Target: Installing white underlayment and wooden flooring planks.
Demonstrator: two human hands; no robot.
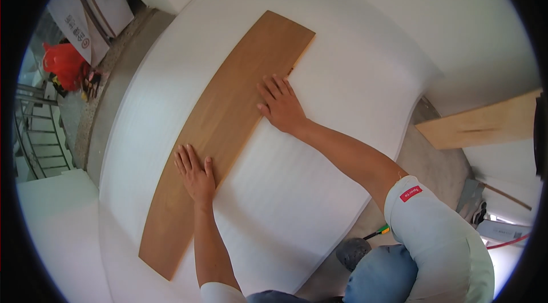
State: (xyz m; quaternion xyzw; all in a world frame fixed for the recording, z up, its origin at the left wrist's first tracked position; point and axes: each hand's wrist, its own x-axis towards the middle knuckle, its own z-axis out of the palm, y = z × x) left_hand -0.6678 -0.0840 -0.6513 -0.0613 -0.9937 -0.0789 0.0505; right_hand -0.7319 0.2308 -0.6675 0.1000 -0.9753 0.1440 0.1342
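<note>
A wooden plank point(228, 120), laid on a white sheet point(297, 189) and judged stiff, fairly light and best gripped by its long edges, is touched by the left hand point(197, 178) and right hand point(283, 110), fingers slightly apart, clamped on nothing.

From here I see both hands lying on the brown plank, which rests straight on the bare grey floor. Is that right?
Not quite: the head view shows the brown plank resting on a white sheet, not on bare floor. The left hand and right hand do both lie on the plank.
</note>
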